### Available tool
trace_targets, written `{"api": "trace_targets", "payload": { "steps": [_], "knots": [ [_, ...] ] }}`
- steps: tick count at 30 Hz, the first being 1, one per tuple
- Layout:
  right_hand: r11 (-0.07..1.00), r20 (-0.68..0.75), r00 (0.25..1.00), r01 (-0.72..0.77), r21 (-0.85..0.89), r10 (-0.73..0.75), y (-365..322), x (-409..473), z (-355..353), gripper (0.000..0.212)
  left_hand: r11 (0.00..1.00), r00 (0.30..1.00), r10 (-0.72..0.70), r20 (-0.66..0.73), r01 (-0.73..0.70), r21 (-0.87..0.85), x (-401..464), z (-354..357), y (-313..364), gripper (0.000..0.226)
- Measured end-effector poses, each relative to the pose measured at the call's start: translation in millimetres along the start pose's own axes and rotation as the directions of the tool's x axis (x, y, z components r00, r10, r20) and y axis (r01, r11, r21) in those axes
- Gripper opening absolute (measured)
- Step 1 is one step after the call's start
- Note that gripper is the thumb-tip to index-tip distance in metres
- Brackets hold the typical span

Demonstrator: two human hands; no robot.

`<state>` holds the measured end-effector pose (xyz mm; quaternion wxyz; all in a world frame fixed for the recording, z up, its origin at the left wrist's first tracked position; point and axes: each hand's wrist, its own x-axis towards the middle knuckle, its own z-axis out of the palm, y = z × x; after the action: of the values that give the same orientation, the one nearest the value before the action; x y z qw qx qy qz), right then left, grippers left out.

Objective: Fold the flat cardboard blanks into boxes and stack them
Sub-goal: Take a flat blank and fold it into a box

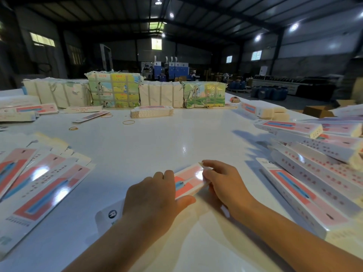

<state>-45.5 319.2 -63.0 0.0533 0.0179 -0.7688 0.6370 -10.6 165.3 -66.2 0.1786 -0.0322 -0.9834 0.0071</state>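
A dim warehouse hall with a dark pitched roof (98,10), round ceiling lamps (294,26), small bright windows (256,55), blue machines (176,68) at the far wall, blue drums (275,93), glossy white counter (157,138).

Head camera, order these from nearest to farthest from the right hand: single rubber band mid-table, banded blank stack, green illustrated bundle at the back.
1. Rubber band, mid-table, ahead-left of the right hand.
2. Banded blank stack, just beyond it.
3. Green illustrated bundle, back edge.
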Motion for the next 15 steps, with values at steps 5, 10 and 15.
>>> {"api": "trace_targets", "payload": {
  "steps": [5,10,15],
  "knots": [
    [1.000,0.031,0.999,0.011,-0.012,-0.011,1.6,-0.6,0.3,0.025,1.000,1.000,0.001,-0.017,-0.001,0.006,-1.9,0.3,-0.4,0.060],
    [0.992,0.015,0.999,0.051,-0.113,-0.050,6.5,3.0,3.9,0.029,1.000,1.000,-0.005,-0.017,0.005,0.011,-0.5,2.1,4.0,0.059],
    [0.954,-0.016,0.984,0.165,-0.250,-0.175,8.7,5.5,2.9,0.019,0.998,1.000,-0.030,0.003,0.030,-0.054,0.8,2.1,2.8,0.061]
  ]
}}
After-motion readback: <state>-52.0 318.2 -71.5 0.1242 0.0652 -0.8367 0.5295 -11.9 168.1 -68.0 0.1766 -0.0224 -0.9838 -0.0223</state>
